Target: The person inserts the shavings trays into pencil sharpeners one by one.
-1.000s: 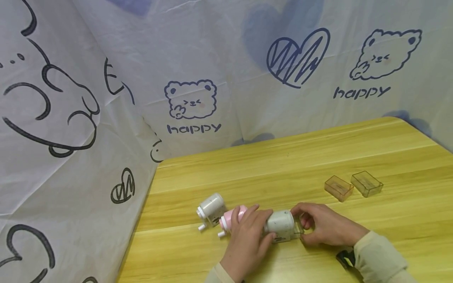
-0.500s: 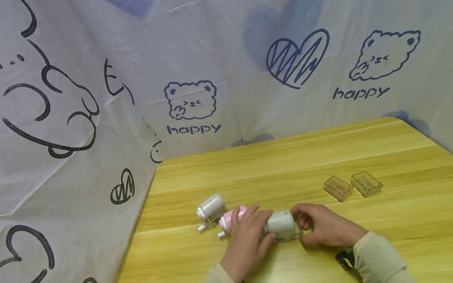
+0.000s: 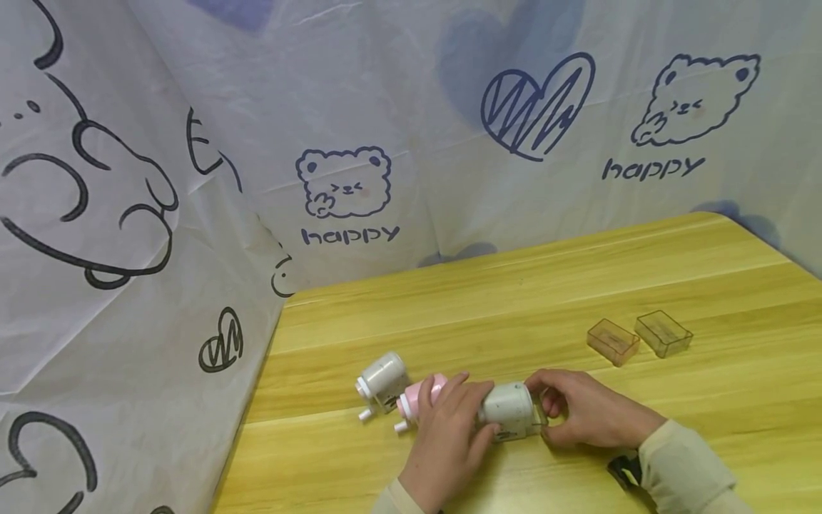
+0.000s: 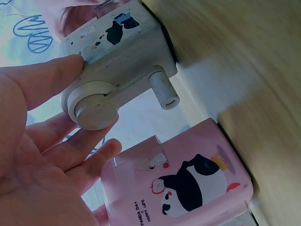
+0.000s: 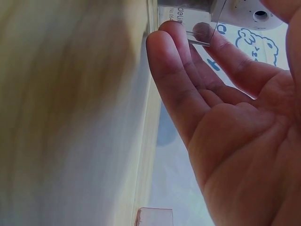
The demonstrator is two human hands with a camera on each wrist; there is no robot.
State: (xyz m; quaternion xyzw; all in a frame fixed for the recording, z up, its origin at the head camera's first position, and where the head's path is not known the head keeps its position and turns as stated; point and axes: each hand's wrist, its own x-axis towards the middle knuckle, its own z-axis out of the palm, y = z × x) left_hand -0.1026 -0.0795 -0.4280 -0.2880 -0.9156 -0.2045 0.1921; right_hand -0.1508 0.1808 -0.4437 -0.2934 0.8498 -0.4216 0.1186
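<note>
As a person works bare-handed at a desk [image 3: 501, 307], the left hand [image 3: 449, 432] has its grip wrapped about a grey sharpener [image 3: 507, 403], thumb on one side of the body and fingers round the other, close to the knob [image 4: 96, 113] and crank [image 4: 164, 89]. At the sharpener's opposite end, the right hand [image 3: 594, 410] has its grip pinching a clear drawer [image 3: 539, 412] that juts from the body. Beside the drawer, the letters "deli" and a number beginning "No. 0" can be read, its later digits hard to make out; whether they sit on the drawer or the sharpener cannot be told. A small black-and-white figure decorates the grey sharpener's side.

Just beside the left fingers stands a pink sharpener [image 4: 197, 183], its side printed with a panda and the words "HAPPY LIFE" and "PANDA DAY." Beyond it, near the desk's left edge, is a white sharpener [image 3: 385, 375], dark marks low on its side too small to read. Well apart, past the right hand, an amber tray [image 3: 613, 341] and a smoky tray [image 3: 664, 333] lie next to each other on the wood-grained top. A black band [image 3: 624, 471] shows at the right cuff. Behind the desk hangs a pale cloth [image 3: 437, 86], where "happy" appears twice beneath line-drawn bears, among hearts.
</note>
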